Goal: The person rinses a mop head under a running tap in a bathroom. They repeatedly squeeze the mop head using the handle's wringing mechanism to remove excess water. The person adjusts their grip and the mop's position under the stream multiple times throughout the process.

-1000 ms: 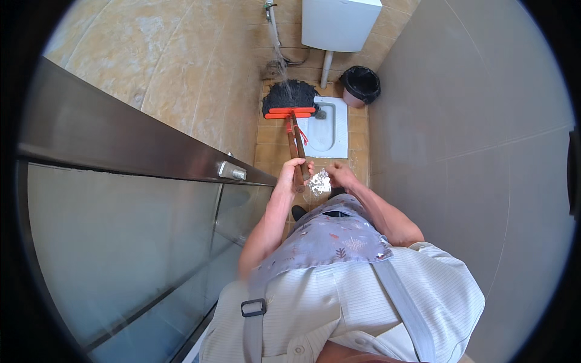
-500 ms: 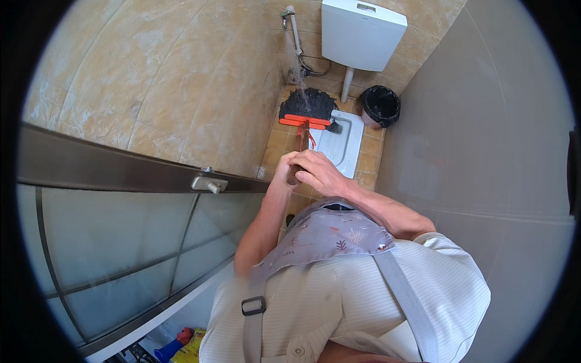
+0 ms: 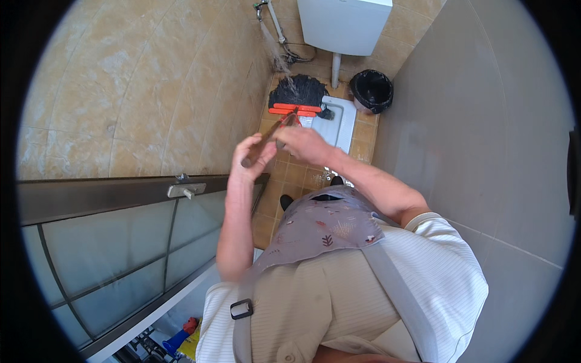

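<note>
**Both hands on the broom handle above the squat toilet**

The left hand (image 3: pixel 253 158), just left of the frame's centre, is clenched around the near end of a brown broom handle (image 3: pixel 266 140). The right hand (image 3: pixel 307 144), just to its right and slightly higher in the frame, grips the same handle farther along, fingers wrapped over it. The two hands sit close together, the handle running between them up and to the right.

Beyond the right hand the handle leads to the broom head (image 3: pixel 298 97), upper centre of the frame: an orange bar with black bristles fanned out above it. The head rests at the left edge of the white squat toilet pan (image 3: pixel 334 126), well apart from both hands. A thin stream of water (image 3: pixel 277 53) falls from a wall tap (image 3: pixel 261 6) onto the bristles.

A white cistern (image 3: pixel 345 23) hangs at the top of the frame, and a black bin (image 3: pixel 371 91) stands just right of the pan. A grey partition wall (image 3: pixel 472 139) fills the right side; a frosted glass door with a metal latch (image 3: pixel 185 190) occupies the lower left.
</note>
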Tool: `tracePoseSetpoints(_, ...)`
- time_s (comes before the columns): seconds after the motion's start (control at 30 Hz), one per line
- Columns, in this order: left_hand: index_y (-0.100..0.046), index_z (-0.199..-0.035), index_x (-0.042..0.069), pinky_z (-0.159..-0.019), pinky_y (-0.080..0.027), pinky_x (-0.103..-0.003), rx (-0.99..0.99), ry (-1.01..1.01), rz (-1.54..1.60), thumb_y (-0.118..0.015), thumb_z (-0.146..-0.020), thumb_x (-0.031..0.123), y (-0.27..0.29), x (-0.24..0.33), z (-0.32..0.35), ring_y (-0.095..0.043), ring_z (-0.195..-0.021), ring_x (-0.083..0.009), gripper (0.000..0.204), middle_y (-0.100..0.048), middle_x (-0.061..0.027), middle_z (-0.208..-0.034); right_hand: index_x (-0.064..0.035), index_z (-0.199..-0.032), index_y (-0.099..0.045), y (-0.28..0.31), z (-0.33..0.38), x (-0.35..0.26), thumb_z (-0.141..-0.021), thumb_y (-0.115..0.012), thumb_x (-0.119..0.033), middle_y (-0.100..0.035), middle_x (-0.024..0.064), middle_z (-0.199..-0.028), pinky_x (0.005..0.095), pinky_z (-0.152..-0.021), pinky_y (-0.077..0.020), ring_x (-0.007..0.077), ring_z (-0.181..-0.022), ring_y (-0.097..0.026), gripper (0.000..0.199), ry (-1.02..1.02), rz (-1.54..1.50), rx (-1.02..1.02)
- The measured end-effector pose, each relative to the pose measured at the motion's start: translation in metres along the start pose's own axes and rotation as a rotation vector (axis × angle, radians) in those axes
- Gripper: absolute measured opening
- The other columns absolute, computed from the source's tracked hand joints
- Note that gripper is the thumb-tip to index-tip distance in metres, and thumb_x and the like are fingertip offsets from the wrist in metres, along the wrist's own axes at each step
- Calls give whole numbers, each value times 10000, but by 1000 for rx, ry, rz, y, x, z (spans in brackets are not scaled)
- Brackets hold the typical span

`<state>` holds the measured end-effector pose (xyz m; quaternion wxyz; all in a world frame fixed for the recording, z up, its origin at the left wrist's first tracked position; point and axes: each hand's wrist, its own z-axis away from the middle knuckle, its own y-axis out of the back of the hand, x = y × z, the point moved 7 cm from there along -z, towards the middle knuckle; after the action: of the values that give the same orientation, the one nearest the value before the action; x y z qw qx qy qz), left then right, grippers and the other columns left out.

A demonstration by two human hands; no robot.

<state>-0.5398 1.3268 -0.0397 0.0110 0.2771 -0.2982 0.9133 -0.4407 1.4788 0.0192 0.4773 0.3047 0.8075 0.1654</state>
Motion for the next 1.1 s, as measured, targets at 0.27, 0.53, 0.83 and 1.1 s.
tracePoseSetpoints(0.27,-664,-1119,-38,-918,-574,-416,-17,-340,-133,-669,-957,243,-32,94,57,-667,-1043,-344,324,-657,-145,-1078,-92,-1124,-576,75,-31,60,-928,-682,-144,-707,130,-1021,372,-791,-580,275,-950,-723,229,-358,29,122)
tracePoseSetpoints(0.53,-660,-937,25,-678,-440,-236,332,-993,-990,-717,-938,140,-73,90,52,-521,-722,-51,128,-623,30,-798,-107,-1110,-611,88,-44,96,-895,-723,-205,-689,127,-863,389,-739,-523,258,-783,-679,261,-518,-45,237)
tracePoseSetpoints(0.83,-710,-872,0,-686,-522,-378,392,-863,-1647,-673,-859,170,-96,173,20,-700,-726,-246,175,-716,-150,-760,-20,-862,-646,99,-1,154,-906,-636,-111,-620,-29,-748,234,-643,-451,44,-701,-551,102,-583,-435,463)
tracePoseSetpoints(1.1,-722,-817,25,-714,-535,-468,409,-794,-1788,-669,-845,192,-131,201,-22,-697,-758,-388,177,-708,-231,-792,-12,-906,-651,118,-5,179,-918,-618,-88,-618,-2,-721,246,-629,-441,71,-666,-556,84,-604,-499,553)
